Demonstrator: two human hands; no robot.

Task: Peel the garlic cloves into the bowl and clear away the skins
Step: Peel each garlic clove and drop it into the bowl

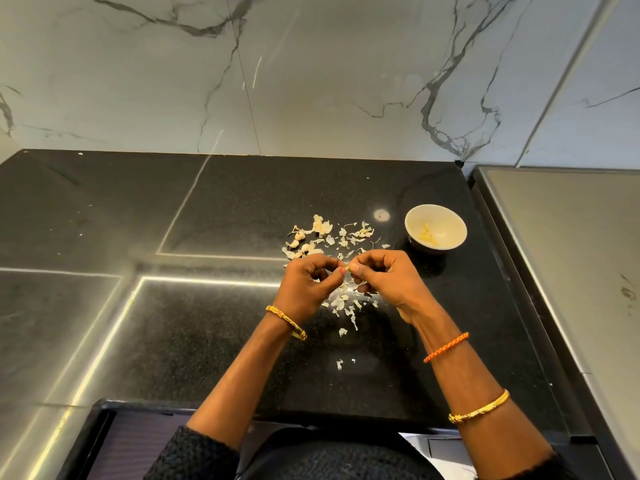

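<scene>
both hands meet over the counter, the left hand (309, 276) and the right hand (383, 274) with fingers curled in and their tips pinching one small pale garlic clove (347, 269) between them, so each hand is grasping that clove and nothing else. it is tiny and mostly hidden by the fingertips, so i can't tell how much skin is left on it. being that small and probably slick once bare, it looks likely to squirt out of the pinch and land among the papery white garlic skins (343, 301) scattered right below the hands, where it would be hard to pick out. just beyond the knuckles lies another spread of skins mixed with a few unpeeled pale garlic cloves (300, 243), so a careless sweep at clearing time could carry good cloves off with the rubbish. the small round cream bowl (446, 221), holding a few yellowish peeled pieces, sits to the right and a little further back, near the edge of the glossy black speckled stone counter (207, 323); a clove tossed rather than placed might miss it. stray flakes (339, 364) lie nearer the body too and are easy to overlook.
</scene>
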